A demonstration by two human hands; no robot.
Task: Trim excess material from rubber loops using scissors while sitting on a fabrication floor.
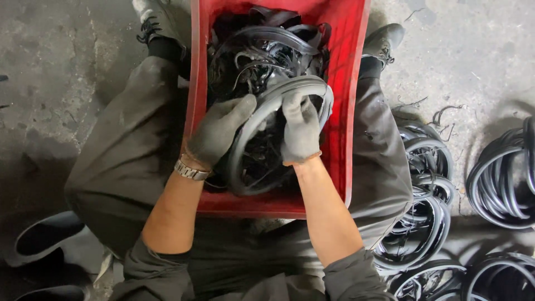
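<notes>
Two gloved hands, left hand point(218, 134); right hand point(301, 128), fingers closed on rubber ring point(267, 106) over red crate point(345, 83)

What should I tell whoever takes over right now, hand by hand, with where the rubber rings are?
Left hand: gloved, gripping the left side of a black ring.
Right hand: gloved, gripping the same ring at its top right.
The ring is held over the red crate between the knees; the crate holds tangled black rubber scraps.
Done: ring piles lie on the floor to the right.
Left: the ring in hand; whether more rings remain in the crate is unclear.
</notes>
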